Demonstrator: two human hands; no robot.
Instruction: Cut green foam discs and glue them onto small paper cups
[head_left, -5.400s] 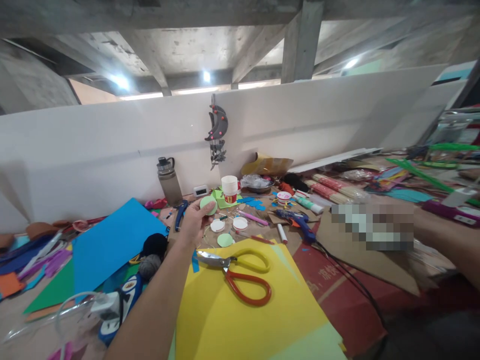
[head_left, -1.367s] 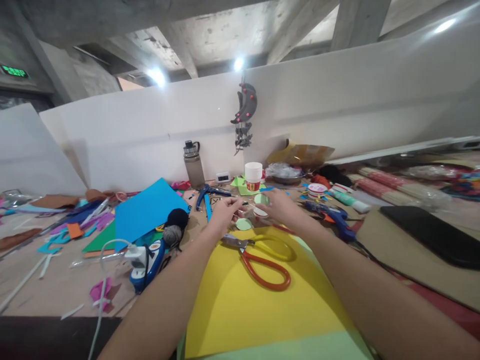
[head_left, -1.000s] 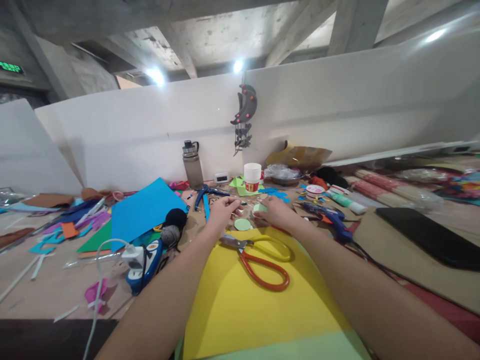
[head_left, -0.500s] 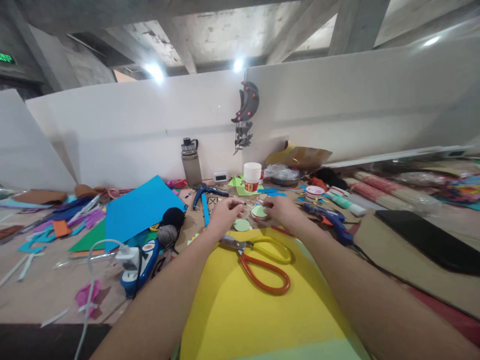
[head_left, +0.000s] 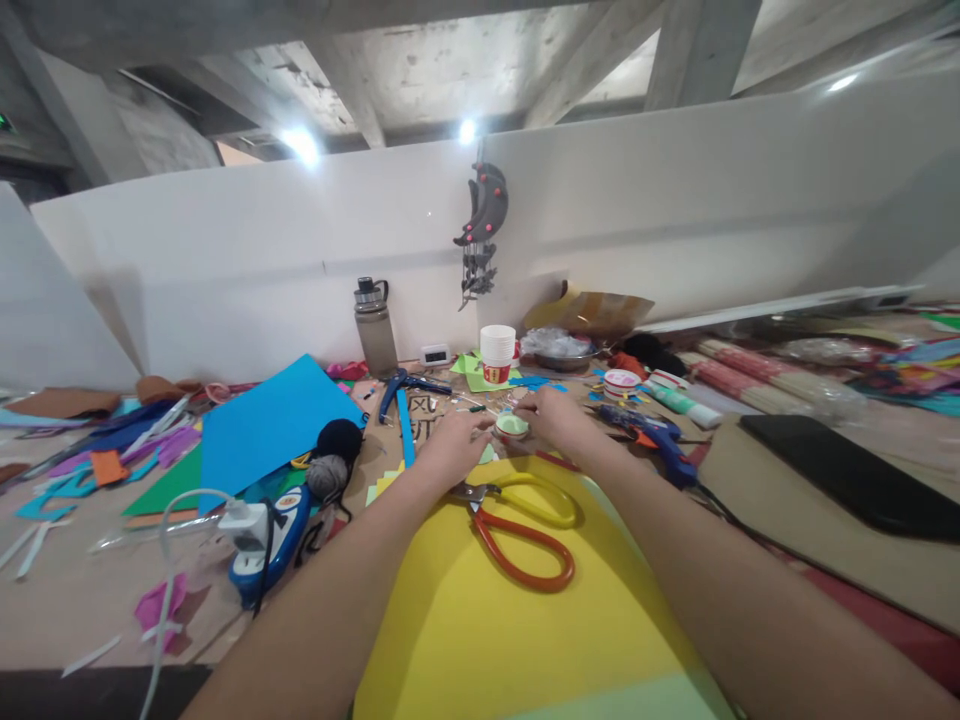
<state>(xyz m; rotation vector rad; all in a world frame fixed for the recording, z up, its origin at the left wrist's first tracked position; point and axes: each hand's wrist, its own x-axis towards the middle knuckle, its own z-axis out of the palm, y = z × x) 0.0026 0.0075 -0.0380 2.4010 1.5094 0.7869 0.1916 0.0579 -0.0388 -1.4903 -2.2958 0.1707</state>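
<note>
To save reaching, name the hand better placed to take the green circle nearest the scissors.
Probably the left hand: it partly hides that green circle, while the right hand sits farther off, by the other green circle.

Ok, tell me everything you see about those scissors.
The scissors have one yellow and one red looped handle, plastic-looking, spread apart, and grey metal-looking blades. They lie flat on the yellow sheet, handles toward the right. The blade tips are hidden behind the wrist of the left hand; whether they touch, I can't tell.
</note>
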